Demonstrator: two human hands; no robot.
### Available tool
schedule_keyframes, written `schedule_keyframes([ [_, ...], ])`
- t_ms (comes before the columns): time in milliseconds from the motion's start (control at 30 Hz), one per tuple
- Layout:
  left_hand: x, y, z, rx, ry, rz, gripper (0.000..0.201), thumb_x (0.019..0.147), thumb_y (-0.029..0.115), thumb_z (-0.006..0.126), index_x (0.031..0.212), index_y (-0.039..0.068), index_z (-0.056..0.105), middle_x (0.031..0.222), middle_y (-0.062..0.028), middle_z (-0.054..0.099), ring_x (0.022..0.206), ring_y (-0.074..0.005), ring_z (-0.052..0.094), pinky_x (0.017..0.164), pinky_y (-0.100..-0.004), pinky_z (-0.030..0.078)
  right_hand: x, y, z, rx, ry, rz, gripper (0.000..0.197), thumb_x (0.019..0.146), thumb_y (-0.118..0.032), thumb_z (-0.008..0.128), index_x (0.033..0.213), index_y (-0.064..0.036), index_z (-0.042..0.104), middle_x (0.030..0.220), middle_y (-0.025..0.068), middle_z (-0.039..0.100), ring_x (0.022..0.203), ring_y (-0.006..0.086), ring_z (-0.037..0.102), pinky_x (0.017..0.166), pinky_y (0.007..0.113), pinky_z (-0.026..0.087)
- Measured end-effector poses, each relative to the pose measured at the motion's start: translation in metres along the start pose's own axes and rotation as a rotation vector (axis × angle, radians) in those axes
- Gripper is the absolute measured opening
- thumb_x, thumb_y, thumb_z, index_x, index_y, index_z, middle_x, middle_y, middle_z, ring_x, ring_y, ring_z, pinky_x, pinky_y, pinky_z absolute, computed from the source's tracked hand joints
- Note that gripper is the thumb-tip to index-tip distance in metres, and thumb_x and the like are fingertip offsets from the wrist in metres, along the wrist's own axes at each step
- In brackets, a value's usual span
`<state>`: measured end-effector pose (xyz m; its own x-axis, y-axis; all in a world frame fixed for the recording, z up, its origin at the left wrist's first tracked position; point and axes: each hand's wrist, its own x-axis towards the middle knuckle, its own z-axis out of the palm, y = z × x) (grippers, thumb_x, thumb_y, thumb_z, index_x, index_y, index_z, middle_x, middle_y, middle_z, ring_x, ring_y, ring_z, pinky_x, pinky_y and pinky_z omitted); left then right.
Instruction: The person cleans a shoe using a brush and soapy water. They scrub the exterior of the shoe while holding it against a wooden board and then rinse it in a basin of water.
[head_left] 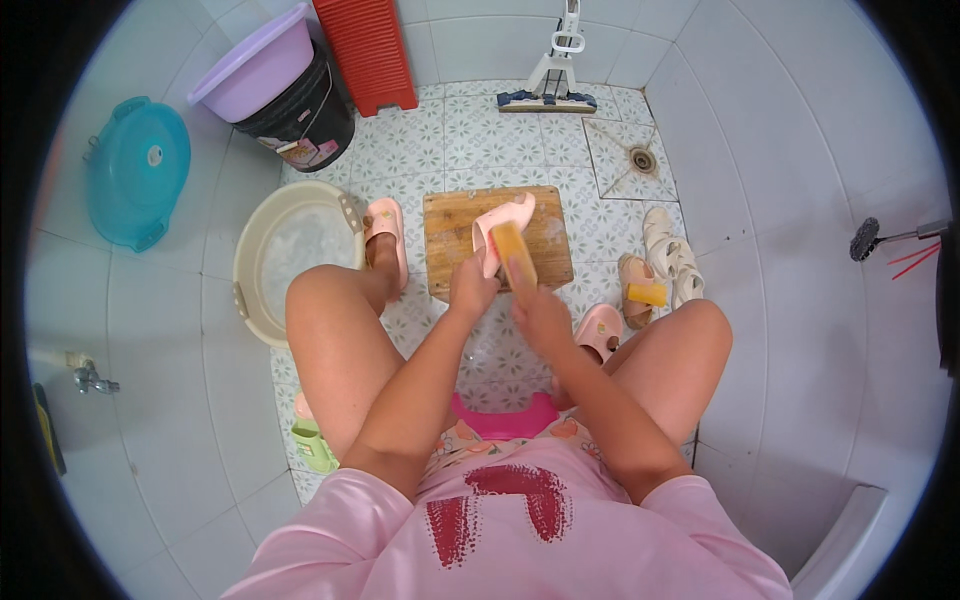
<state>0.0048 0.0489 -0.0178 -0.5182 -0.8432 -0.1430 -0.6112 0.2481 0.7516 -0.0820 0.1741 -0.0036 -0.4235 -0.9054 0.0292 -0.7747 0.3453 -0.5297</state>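
Observation:
A pale pink shoe (514, 212) rests tilted on a low wooden stool (455, 215) in front of me. My left hand (472, 288) is closed round its near end. In my right hand (543, 320) is a yellow scrubbing brush (515, 257), held across the shoe's right side; its bristles are mostly hidden and that hand is slightly blurred. To the left stands a cream basin (252, 235) holding cloudy, soapy water. On the floor at the right lie a pair of white strappy sandals (672, 255) and a tan shoe (634, 275) with a yellow block (647, 294) on it.
A black bucket (310, 125) with a purple basin (255, 65) on top stands at the far left, near a red plastic stool (365, 50). A mop (547, 100) leans at the back wall, beside a floor drain (642, 160). A tap (90, 378) juts from the left wall.

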Motion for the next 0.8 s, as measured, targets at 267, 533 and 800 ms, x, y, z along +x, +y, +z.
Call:
schedule_keyframes([
  [267, -0.004, -0.016, 0.008, -0.029, 0.019, 0.069, 0.050, 0.062, 0.002, 0.064, 0.111, 0.007, 0.060, 0.088, -0.0238, 0.064, 0.085, -0.0395, 0.062, 0.073, -0.0436, 0.048, 0.034, -0.016, -0.016, -0.189, 0.018, 0.194, 0.060, 0.085, -0.020, 0.054, 0.141, -0.0293, 0.034, 0.081, 0.0208, 0.058, 0.066, 0.0388, 0.061, 0.059, 0.048, 0.051],
  [533, 0.002, -0.012, 0.007, 0.098, -0.001, 0.090, 0.045, 0.066, 0.001, 0.060, 0.111, 0.008, 0.059, 0.091, -0.0231, 0.064, 0.087, -0.0411, 0.060, 0.076, -0.0455, 0.047, 0.029, -0.009, -0.008, -0.178, -0.028, 0.197, 0.062, 0.087, -0.020, 0.052, 0.143, -0.0269, 0.028, 0.081, 0.0235, 0.058, 0.064, 0.0408, 0.061, 0.058, 0.049, 0.050],
  [800, 0.001, 0.000, 0.002, 0.050, -0.044, 0.052, 0.040, 0.066, 0.000, 0.058, 0.106, 0.004, 0.059, 0.091, -0.0238, 0.063, 0.088, -0.0416, 0.060, 0.076, -0.0470, 0.046, 0.007, -0.027, -0.021, -0.221, -0.060, 0.157, 0.059, 0.089, -0.021, 0.050, 0.143, -0.0264, 0.028, 0.077, 0.0239, 0.057, 0.063, 0.0417, 0.060, 0.058, 0.050, 0.050],
])
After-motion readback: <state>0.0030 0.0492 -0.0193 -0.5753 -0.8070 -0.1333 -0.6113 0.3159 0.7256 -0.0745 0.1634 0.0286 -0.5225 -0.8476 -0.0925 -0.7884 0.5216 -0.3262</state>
